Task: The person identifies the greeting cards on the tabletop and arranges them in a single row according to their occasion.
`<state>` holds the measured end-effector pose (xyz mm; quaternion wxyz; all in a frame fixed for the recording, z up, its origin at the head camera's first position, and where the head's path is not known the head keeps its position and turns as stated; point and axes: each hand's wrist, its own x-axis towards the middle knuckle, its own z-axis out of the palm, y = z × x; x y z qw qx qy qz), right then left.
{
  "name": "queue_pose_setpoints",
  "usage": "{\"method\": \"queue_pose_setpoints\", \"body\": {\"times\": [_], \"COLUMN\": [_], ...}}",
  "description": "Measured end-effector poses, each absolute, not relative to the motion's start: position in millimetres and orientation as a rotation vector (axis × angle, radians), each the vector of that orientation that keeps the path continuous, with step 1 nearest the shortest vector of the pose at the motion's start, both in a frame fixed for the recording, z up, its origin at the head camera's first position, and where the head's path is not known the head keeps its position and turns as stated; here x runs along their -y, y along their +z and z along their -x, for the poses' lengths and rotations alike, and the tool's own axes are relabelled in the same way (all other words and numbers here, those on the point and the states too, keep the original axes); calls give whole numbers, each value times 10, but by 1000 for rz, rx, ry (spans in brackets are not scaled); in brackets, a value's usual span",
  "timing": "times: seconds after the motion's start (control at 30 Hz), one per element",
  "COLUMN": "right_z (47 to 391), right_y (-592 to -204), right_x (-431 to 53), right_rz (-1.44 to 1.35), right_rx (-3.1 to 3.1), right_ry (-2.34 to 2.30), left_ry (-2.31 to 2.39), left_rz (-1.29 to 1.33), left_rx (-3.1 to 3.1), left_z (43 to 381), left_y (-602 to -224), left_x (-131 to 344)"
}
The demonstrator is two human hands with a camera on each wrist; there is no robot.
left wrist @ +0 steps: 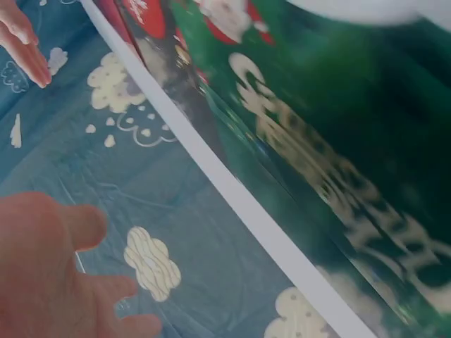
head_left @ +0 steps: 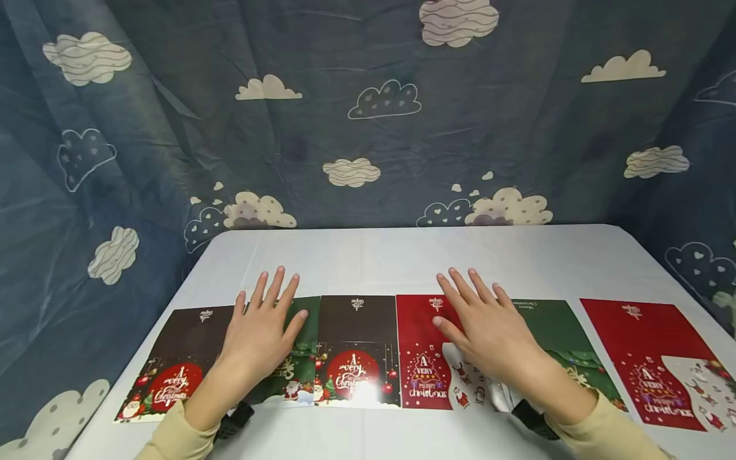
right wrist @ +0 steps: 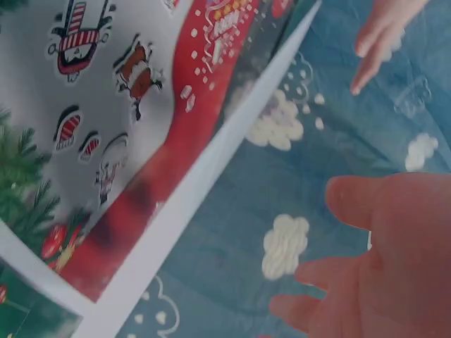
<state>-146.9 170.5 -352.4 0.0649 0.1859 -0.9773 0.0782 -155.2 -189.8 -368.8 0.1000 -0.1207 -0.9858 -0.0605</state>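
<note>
Several Christmas cards lie flat in a row across the white table. My left hand (head_left: pixel 259 335), palm down with fingers spread, is over a green card (head_left: pixel 307 338) and overlaps the right edge of a dark brown card (head_left: pixel 186 338). My right hand (head_left: pixel 494 329) is likewise spread, over a red card (head_left: pixel 422 367) and a second green card (head_left: pixel 554 326). Neither hand holds anything. Between the hands lies another dark brown card (head_left: pixel 358 326) with a round red "Very Merry Christmas" print. Both wrist views show straight fingers beside the printed cards.
Another red card (head_left: pixel 650 332) lies at the far right of the row, apart from its neighbour. The white table (head_left: pixel 368 262) reaches back to a dark blue cloth (head_left: pixel 368 147) patterned with clouds, which also hangs at both sides. Black straps (head_left: pixel 234 420) circle the wrists.
</note>
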Motion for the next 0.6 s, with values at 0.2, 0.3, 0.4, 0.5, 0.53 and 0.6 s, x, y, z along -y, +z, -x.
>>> {"method": "queue_pose_setpoints", "body": {"times": [0.2,0.3,0.4,0.5,0.53,0.6], "right_z": [1539,1597,1654,1709,1725,1754], "right_y": [-3567,-3569,-3562,-3548,-3543,-3537], "right_x": [-1570,-1489,-1414,-1342,-1315,-1256], "right_rz": [-672,-741,-813,-878,-899,-941], "right_rx": [2909,2873,2831,2780,2765,2740], "right_ry": [188,173,167,164,168,164], "left_ry": [-128,-82,-45,-25,-20,-13], "left_rz": [366,367,369,375,378,391], "left_rx": [2923,2922,2921,2919,2919,2918], "left_z": [1538,1515,1480,1437,1428,1414], "left_y": [-3701,-3702,-3712,-3724,-3732,-3743], "left_x": [2066,2187,2334,2480,2527,2619]}}
